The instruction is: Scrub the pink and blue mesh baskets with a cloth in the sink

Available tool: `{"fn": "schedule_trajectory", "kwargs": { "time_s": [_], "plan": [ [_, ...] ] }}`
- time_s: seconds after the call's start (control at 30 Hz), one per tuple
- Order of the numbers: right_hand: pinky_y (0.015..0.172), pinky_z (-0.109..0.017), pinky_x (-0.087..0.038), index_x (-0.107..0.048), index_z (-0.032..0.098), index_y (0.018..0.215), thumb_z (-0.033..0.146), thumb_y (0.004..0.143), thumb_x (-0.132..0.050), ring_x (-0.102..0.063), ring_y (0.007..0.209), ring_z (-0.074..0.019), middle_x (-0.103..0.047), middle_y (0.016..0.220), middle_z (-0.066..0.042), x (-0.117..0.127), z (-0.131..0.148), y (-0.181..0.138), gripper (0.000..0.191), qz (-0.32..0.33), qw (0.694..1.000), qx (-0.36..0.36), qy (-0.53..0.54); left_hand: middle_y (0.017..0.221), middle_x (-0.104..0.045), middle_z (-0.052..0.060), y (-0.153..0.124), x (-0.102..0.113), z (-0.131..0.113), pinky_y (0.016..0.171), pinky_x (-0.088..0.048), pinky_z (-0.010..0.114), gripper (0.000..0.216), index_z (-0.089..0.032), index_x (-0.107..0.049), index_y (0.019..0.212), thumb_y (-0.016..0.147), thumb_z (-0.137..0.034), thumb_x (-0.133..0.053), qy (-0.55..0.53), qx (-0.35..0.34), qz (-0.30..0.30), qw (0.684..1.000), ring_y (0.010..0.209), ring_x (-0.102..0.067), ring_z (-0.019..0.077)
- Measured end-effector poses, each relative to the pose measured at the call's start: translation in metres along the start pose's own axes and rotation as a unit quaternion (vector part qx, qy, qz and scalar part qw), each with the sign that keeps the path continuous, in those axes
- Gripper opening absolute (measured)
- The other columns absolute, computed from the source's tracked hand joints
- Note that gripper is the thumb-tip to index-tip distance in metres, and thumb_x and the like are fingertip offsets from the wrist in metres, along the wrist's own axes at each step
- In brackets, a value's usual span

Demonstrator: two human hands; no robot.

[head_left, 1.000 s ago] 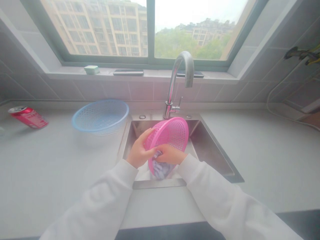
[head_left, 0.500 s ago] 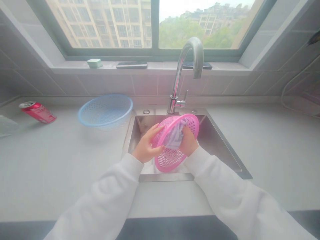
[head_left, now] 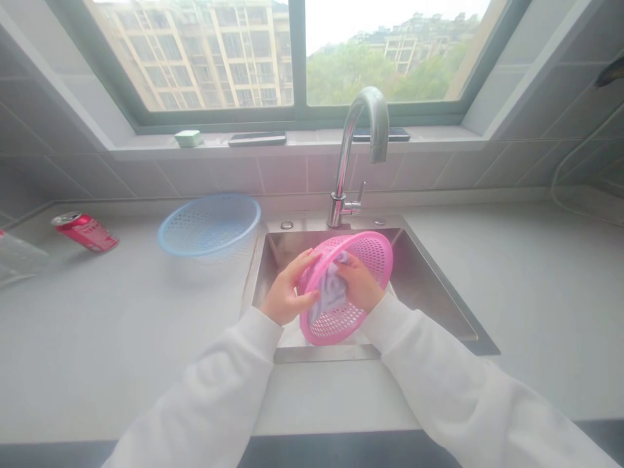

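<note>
A pink colander point(head_left: 375, 253) is held tilted over the steel sink point(head_left: 439, 292), its open side facing me. My left hand point(head_left: 287, 290) grips its left rim, thumb on the inside and fingers round the outside. Inside the bowl, my right hand point(head_left: 361, 284) is closed on a pale cloth with purple-grey markings point(head_left: 331, 292) and presses it against the inner left wall. Part of the cloth is hidden behind the right fingers.
The chrome faucet point(head_left: 375, 123) arches over the back of the sink. Left of the sink are a blue colander point(head_left: 209, 227), a red can point(head_left: 88, 233) lying tilted and a clear plastic item point(head_left: 19, 257). A green sponge point(head_left: 188, 138) and flat dark devices point(head_left: 257, 139) rest on the sill.
My right hand has shifted left and the cloth with it, toward the colander's left inner side. The left hand keeps its grip on the rim. The camera view has tipped slightly upward.
</note>
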State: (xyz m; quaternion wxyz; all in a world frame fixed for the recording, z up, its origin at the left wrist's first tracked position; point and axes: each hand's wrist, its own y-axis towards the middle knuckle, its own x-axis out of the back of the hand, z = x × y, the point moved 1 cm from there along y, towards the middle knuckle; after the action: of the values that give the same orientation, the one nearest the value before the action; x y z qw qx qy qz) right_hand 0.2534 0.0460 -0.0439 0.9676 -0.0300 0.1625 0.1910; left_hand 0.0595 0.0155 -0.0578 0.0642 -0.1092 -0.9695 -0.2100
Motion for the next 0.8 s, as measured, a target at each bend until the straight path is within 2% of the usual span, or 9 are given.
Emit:
{"fn": "schedule_trajectory", "kwargs": {
  "time_s": [0.07, 0.13, 0.2, 0.27, 0.4, 0.57, 0.6, 0.67, 0.8],
  "plan": [
    [0.081, -0.038, -0.057, -0.067, 0.027, 0.102, 0.049, 0.077, -0.083, -0.069, 0.084, -0.0216, -0.073, 0.090, 0.000, 0.004, -0.001, 0.003, 0.036, -0.067, 0.993, 0.025, 0.099, 0.163, -0.053, 0.013, 0.001, -0.003, -0.001, 0.128, -0.034, 0.058, 0.078, -0.026, -0.064, 0.146, 0.077, -0.055, -0.085, -0.025, 0.009, -0.003, 1.000, 0.155, -0.041, 0.0420],
    [0.083, -0.038, -0.058, -0.066, 0.029, 0.105, 0.049, 0.079, -0.083, -0.069, 0.089, -0.0220, -0.074, 0.095, 0.000, 0.001, -0.001, 0.003, 0.037, -0.090, 0.988, 0.039, 0.121, 0.160, -0.055, 0.013, 0.002, -0.006, -0.002, 0.125, -0.039, 0.057, 0.079, -0.026, -0.064, 0.146, 0.076, -0.057, -0.085, -0.058, 0.018, -0.024, 0.998, 0.151, -0.046, 0.0416],
    [0.086, -0.038, -0.058, -0.066, 0.030, 0.112, 0.046, 0.077, -0.085, -0.070, 0.094, -0.0220, -0.074, 0.103, -0.001, -0.008, 0.000, 0.000, 0.043, -0.047, 0.996, 0.031, 0.076, 0.153, -0.062, 0.013, 0.004, -0.008, -0.002, 0.121, -0.044, 0.055, 0.078, -0.025, -0.063, 0.144, 0.076, -0.058, -0.084, -0.094, 0.023, -0.063, 0.993, 0.144, -0.054, 0.0401],
    [0.092, -0.038, -0.057, -0.066, 0.028, 0.123, 0.038, 0.075, -0.087, -0.069, 0.104, -0.0227, -0.074, 0.115, -0.003, -0.020, 0.002, -0.006, 0.053, 0.035, 0.999, 0.009, -0.030, 0.144, -0.068, 0.012, 0.005, -0.007, 0.000, 0.115, -0.049, 0.053, 0.075, -0.025, -0.063, 0.142, 0.077, -0.058, -0.083, -0.136, 0.032, -0.119, 0.983, 0.134, -0.062, 0.0367],
    [0.099, -0.040, -0.052, -0.063, 0.026, 0.137, 0.025, 0.082, -0.076, -0.066, 0.116, -0.0252, -0.072, 0.127, -0.006, -0.030, 0.012, -0.015, 0.056, 0.154, 0.960, -0.024, -0.232, 0.132, -0.071, 0.009, 0.005, -0.002, 0.005, 0.106, -0.056, 0.047, 0.069, -0.027, -0.062, 0.137, 0.078, -0.057, -0.079, -0.206, 0.065, -0.198, 0.956, 0.123, -0.068, 0.0313],
    [0.076, -0.032, -0.048, -0.073, 0.020, 0.098, 0.010, 0.071, -0.064, -0.065, 0.087, -0.0205, -0.072, 0.092, -0.002, -0.019, 0.017, -0.011, 0.030, 0.205, 0.900, -0.059, -0.380, 0.139, -0.068, 0.011, 0.006, -0.004, 0.005, 0.111, -0.052, 0.052, 0.073, -0.026, -0.054, 0.143, 0.080, -0.056, -0.077, -0.202, 0.053, -0.165, 0.964, 0.130, -0.065, 0.0331],
    [0.075, -0.031, -0.047, -0.072, 0.019, 0.094, 0.009, 0.070, -0.062, -0.064, 0.085, -0.0198, -0.071, 0.090, -0.001, -0.018, 0.016, -0.010, 0.028, 0.200, 0.903, -0.051, -0.377, 0.139, -0.068, 0.012, 0.005, -0.006, 0.005, 0.111, -0.052, 0.053, 0.074, -0.026, -0.053, 0.143, 0.081, -0.057, -0.077, -0.198, 0.049, -0.150, 0.967, 0.129, -0.066, 0.0336],
    [0.079, -0.032, -0.048, -0.072, 0.020, 0.096, 0.011, 0.071, -0.062, -0.065, 0.088, -0.0200, -0.072, 0.093, -0.002, -0.020, 0.010, -0.009, 0.028, 0.173, 0.933, -0.022, -0.315, 0.143, -0.065, 0.013, 0.003, -0.011, 0.004, 0.111, -0.052, 0.054, 0.073, -0.026, -0.053, 0.139, 0.080, -0.059, -0.079, -0.173, 0.041, -0.122, 0.976, 0.131, -0.065, 0.0350],
    [0.087, -0.035, -0.055, -0.069, 0.023, 0.105, 0.027, 0.075, -0.076, -0.069, 0.097, -0.0217, -0.074, 0.103, -0.003, -0.021, 0.002, -0.006, 0.032, 0.053, 0.995, 0.015, -0.085, 0.165, -0.045, 0.017, -0.002, -0.016, 0.004, 0.119, -0.043, 0.059, 0.066, -0.025, -0.056, 0.126, 0.079, -0.062, -0.083, -0.122, 0.034, -0.087, 0.988, 0.146, -0.053, 0.0403]
  ]
}}
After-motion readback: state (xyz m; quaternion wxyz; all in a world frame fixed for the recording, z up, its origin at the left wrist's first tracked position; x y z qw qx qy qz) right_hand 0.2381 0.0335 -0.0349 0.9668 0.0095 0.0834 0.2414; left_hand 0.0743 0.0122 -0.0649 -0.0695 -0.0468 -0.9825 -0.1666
